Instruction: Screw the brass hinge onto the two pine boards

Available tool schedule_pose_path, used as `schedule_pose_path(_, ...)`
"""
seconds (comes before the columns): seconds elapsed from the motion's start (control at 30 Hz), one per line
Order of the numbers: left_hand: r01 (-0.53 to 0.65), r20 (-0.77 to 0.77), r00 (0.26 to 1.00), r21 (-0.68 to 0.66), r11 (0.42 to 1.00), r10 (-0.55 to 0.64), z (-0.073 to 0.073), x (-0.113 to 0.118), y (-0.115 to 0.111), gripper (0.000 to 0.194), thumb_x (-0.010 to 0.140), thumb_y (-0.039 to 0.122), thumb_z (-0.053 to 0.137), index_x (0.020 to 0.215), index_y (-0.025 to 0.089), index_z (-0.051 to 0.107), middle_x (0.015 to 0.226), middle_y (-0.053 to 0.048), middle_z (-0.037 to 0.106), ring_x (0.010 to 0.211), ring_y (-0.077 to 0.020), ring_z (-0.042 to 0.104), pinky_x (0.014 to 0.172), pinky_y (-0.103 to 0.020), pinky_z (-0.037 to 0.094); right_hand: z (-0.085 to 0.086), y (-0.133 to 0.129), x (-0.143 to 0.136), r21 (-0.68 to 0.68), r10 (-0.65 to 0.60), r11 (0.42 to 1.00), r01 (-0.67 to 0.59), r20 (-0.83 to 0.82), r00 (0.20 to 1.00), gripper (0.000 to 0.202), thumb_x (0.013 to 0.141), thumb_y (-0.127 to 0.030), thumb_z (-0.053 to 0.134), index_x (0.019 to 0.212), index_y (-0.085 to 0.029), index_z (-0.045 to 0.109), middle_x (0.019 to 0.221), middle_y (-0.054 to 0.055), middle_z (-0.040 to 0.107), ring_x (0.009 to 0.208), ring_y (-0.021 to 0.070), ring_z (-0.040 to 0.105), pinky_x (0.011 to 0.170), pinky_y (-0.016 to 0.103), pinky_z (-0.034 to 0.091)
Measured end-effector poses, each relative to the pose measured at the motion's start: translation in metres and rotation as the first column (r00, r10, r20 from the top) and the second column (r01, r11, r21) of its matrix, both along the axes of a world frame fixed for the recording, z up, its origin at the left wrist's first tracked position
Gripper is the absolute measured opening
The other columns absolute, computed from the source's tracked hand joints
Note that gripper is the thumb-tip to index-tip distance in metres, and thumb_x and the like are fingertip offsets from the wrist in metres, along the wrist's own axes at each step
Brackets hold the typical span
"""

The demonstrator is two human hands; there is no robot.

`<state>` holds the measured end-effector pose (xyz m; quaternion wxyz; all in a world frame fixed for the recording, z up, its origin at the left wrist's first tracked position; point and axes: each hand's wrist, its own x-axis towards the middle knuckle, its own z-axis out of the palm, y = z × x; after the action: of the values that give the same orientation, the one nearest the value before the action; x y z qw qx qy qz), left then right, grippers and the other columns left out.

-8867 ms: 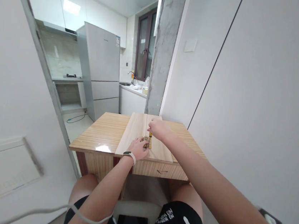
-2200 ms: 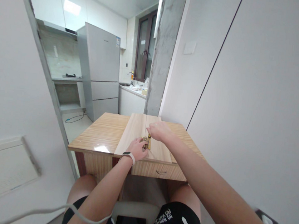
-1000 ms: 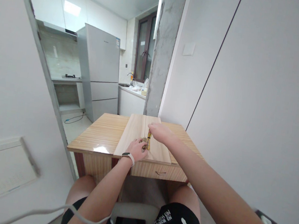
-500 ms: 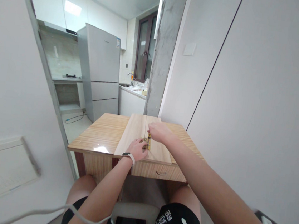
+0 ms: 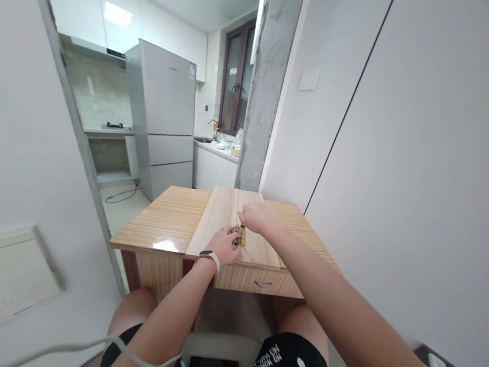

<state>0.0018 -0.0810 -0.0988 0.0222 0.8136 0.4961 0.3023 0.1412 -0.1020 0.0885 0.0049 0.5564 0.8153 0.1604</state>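
A small brass-coloured metal piece (image 5: 242,237), which looks like a hinge, lies on the pale wooden boards (image 5: 217,214) across the middle of the desk. My left hand (image 5: 225,245), with a band on its wrist, rests on the boards with its fingertips on the left part of the metal piece. Just above the piece, my right hand (image 5: 256,215) is closed, its fingers pinched round a small yellowish and dark tool that points down at the metal. Most of this tool is hidden by the fingers.
The boards lie on a striped wooden desk (image 5: 171,210) with a drawer (image 5: 260,281) in front. A white cable (image 5: 89,340) crosses at the lower left. Behind stand a grey fridge (image 5: 172,96) and a concrete pillar (image 5: 269,86). A white wall (image 5: 430,140) rises at the right.
My right hand has shifted slightly left and down towards the metal piece, and less of the tool shows beneath it. My left hand has hardly moved.
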Motion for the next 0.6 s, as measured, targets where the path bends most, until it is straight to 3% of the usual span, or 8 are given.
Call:
schedule_pose_path(0.23, 0.002, 0.002, 1.000, 0.002, 1.000, -0.002, 0.000, 0.000, 0.001, 0.036, 0.087, 0.038, 0.070, 0.122, 0.028, 0.074, 0.138, -0.009, 0.062, 0.123, -0.0303, 0.059, 0.110, -0.046, 0.048, -0.008, 0.004, 0.007, 0.039, 0.103, 0.994, -0.101, -0.043, 0.994, 0.028, 0.104, -0.038, 0.058, 0.117, -0.015, 0.067, 0.115, 0.017, 0.075, 0.108, 0.0258, 0.072, 0.086, 0.030, 0.052)
schedule_pose_path(0.43, 0.015, 0.007, 1.000, 0.018, 1.000, -0.015, -0.003, -0.001, 0.002, 0.036, 0.087, 0.037, 0.069, 0.121, 0.028, 0.074, 0.135, -0.009, 0.063, 0.120, -0.0294, 0.060, 0.108, -0.045, 0.050, -0.005, 0.003, 0.011, -0.035, 0.171, 0.984, -0.172, -0.045, 0.984, 0.018, 0.106, -0.023, 0.054, 0.112, -0.012, 0.067, 0.116, 0.018, 0.075, 0.109, 0.0238, 0.072, 0.086, 0.027, 0.050)
schedule_pose_path(0.6, 0.014, 0.011, 1.000, 0.024, 1.000, -0.014, -0.005, -0.002, 0.002, 0.038, 0.087, 0.037, 0.070, 0.123, 0.028, 0.074, 0.137, -0.009, 0.063, 0.122, -0.0300, 0.059, 0.109, -0.046, 0.049, 0.000, -0.001, 0.014, -0.052, 0.118, 0.991, -0.119, -0.019, 0.993, 0.023, 0.106, -0.024, 0.054, 0.117, -0.010, 0.069, 0.117, 0.021, 0.074, 0.113, 0.0252, 0.072, 0.091, 0.027, 0.050)
